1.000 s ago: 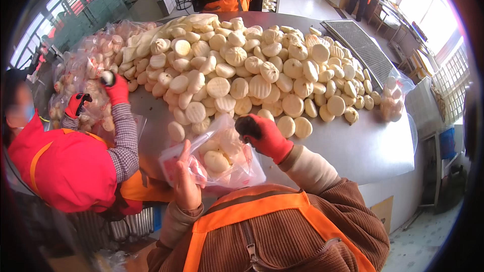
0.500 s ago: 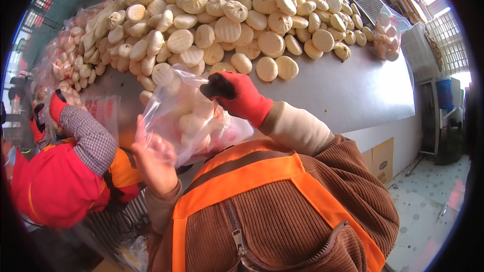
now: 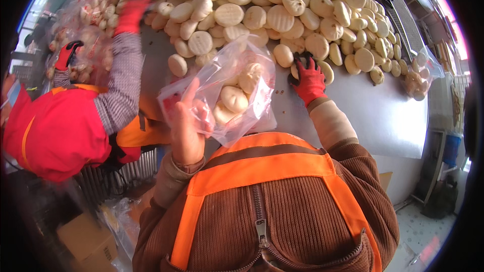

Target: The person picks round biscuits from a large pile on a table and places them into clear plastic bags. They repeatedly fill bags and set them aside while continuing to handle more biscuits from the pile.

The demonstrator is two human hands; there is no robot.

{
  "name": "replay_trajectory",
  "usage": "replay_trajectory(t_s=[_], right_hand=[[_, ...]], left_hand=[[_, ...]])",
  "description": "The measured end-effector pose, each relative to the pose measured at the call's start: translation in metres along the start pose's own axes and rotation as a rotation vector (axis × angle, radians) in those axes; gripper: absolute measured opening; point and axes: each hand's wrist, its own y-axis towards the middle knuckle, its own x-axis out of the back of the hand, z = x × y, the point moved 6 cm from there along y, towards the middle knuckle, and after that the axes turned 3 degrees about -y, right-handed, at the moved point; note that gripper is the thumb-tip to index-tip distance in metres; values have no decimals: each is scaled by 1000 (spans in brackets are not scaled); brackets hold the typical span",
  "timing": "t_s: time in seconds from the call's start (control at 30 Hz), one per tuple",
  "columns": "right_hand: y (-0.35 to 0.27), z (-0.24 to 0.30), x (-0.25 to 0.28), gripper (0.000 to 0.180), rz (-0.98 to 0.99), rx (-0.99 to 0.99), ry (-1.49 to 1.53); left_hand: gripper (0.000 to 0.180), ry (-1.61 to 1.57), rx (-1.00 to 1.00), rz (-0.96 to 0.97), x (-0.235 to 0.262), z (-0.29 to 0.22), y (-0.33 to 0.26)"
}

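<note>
My bare left hand (image 3: 188,131) holds up a clear plastic bag (image 3: 263,102), its thumb and fingers around the bag's left side. Inside lie several pale round buns (image 3: 234,99), some with pleated tops. To the right, my right hand (image 3: 310,81) wears a red glove with black fingers. It rests at the front edge of a big heap of buns (image 3: 280,17), fingers spread among the nearest ones. A bun (image 3: 327,72) sits against its right side, and another is partly covered by the glove. Whether the fingers press on a bun is hard to see.
The heap spreads over a metal table (image 3: 373,116). At the right edge stands a filled bag of buns (image 3: 418,78). On my left a co-worker in a red vest (image 3: 60,131) reaches across the table, near bagged buns (image 3: 93,45). A cardboard box (image 3: 88,239) is at lower left.
My right hand has left the bag and moved right to the heap's edge. The bag has shifted right and opened wider in my left hand. The co-worker's arm has reached farther over the table.
</note>
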Motion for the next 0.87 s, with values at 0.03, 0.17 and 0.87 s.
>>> replay_trajectory(t_s=[0.03,0.17,0.87], right_hand=[[2,1,-3,73,60,-30,150],[2,0,37,69,60,-245,1610],[55,19,-33,88,-123,115,726]], left_hand=[[78,32,-12,1,-4,-2,0],[82,77,-25,9,-10,-6,3],[73,127,-94,26,1,-6,0]])
